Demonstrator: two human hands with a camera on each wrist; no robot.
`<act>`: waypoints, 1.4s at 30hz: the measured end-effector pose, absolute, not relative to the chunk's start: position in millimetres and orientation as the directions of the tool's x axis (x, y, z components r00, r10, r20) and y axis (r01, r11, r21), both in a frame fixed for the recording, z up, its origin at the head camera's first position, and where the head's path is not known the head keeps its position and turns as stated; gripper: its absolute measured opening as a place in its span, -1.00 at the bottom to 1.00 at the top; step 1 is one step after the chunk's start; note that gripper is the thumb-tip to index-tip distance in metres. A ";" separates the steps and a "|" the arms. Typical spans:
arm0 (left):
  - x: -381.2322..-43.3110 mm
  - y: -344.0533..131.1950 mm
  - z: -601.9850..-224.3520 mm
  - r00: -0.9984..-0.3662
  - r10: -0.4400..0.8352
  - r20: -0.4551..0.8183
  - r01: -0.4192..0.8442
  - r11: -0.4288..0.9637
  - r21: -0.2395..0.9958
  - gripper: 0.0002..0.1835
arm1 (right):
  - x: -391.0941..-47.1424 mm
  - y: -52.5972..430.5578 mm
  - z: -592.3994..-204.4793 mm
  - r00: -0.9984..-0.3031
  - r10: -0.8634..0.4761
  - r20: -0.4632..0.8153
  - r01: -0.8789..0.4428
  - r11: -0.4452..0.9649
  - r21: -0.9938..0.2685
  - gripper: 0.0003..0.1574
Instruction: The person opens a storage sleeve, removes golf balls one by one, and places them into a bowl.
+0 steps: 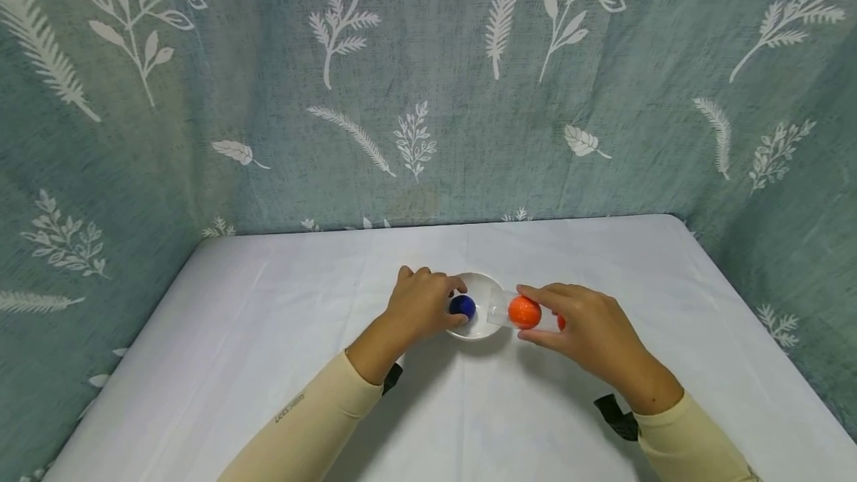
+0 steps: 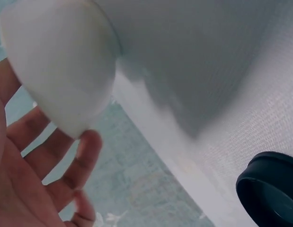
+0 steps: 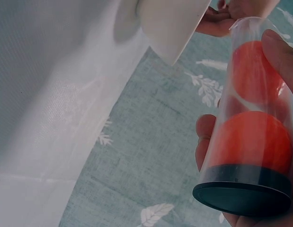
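Note:
A small white bowl (image 1: 483, 288) stands in the middle of the table. My left hand (image 1: 422, 302) reaches over its left side, thumb and fingertips around a dark blue ball (image 1: 462, 308). In the left wrist view the bowl wall hides the ball and part of the fingers. On the right, my right hand (image 1: 589, 322) holds a clear plastic tube (image 3: 224, 113) between thumb and fingers, tilted, its uncapped end toward the bowl. Inside the tube sit two orange balls (image 3: 254, 139), one behind the other. A black cap (image 3: 243, 198) closes its other end.
A white cloth covers the table (image 1: 254, 333). A round black cap (image 2: 269, 189) lies on it near the left wrist. Behind the table and along its sides hangs a green curtain (image 1: 455, 169) with white leaf prints.

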State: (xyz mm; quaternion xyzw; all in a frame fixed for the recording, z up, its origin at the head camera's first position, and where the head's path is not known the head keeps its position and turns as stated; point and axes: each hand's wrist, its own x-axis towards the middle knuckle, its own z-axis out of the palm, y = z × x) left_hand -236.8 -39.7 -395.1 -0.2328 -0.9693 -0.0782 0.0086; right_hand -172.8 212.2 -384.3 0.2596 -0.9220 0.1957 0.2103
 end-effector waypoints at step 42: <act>-197.6 -41.6 -410.1 -0.873 0.460 0.162 0.310 0.268 0.912 -0.79 | -163.1 202.8 -379.1 -0.684 -0.485 0.545 -0.652 0.742 -0.158 -0.17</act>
